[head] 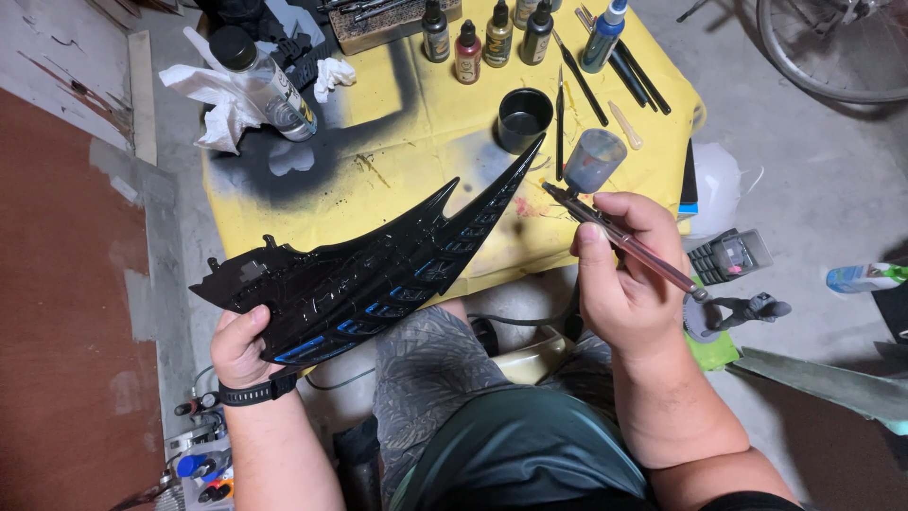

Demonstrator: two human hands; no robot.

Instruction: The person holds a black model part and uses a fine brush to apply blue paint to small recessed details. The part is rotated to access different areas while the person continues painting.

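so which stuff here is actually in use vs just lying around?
In use:
- left hand, gripping the glossy black pointed part at its wide end
- right hand, holding the airbrush, tip close to the part
- airbrush paint cup

Lying about:
- small paint bottles on the yellow table
- black cup
- loose brushes
- crumpled tissue
- bicycle wheel

Yellow-covered table (378, 180) with paint bottles (467, 52), black cup (523, 117), brushes (579, 80)
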